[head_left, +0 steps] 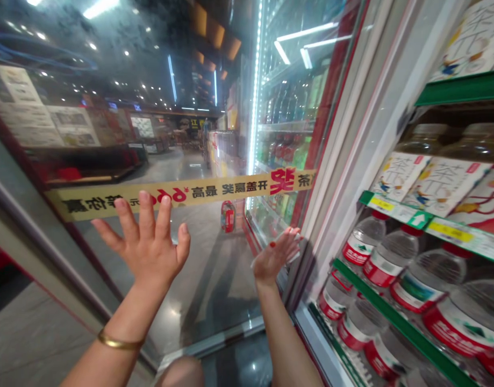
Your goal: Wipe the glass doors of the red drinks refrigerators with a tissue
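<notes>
My left hand (pixel 148 242) is raised with its fingers spread. It lies at the glass door (pixel 214 279), just under a yellow printed strip (pixel 206 191) whose lettering reads mirrored. A gold bangle (pixel 120 339) circles that wrist. Further right, my right hand (pixel 274 258) is held flat at the glass near the hinge-side frame. Between its palm and the pane is a thin white tissue (pixel 294 253), mostly hidden, with edges showing at both sides of the hand. Blur softens the fingers.
On the right stand green-edged cooler shelves (pixel 395 317) with several water bottles (pixel 418 279) and white-labelled tea bottles (pixel 452 183). A metal door frame (pixel 331 156) runs beside them. My knee (pixel 181 372) shows at the bottom. Through the glass appear a shop floor and more goods.
</notes>
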The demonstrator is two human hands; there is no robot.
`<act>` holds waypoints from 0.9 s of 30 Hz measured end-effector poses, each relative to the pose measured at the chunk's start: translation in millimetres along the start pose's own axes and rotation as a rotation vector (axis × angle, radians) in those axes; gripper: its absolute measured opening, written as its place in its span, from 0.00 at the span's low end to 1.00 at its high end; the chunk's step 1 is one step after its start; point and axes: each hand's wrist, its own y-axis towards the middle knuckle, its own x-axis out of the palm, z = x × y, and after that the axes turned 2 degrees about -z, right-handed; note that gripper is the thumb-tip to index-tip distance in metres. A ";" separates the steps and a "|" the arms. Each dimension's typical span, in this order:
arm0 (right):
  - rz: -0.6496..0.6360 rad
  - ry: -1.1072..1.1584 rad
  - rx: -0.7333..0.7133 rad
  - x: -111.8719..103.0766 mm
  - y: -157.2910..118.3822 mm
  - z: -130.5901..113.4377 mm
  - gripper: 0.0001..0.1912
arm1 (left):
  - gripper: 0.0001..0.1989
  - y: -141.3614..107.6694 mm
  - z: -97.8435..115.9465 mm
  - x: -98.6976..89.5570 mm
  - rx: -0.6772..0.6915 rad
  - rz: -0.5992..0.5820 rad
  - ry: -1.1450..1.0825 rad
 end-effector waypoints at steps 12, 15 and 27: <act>-0.005 0.057 0.097 7.2 -17.8 -0.4 0.38 | 0.46 -2.0 0.3 0.0 -0.025 -0.013 -0.022; -0.036 0.038 0.113 9.5 24.8 -23.8 0.39 | 0.45 -3.3 -0.4 1.9 -0.027 -0.013 -0.008; -0.006 0.016 -0.051 -3.4 90.6 -17.3 0.37 | 0.47 -1.8 2.9 3.5 0.000 0.025 0.030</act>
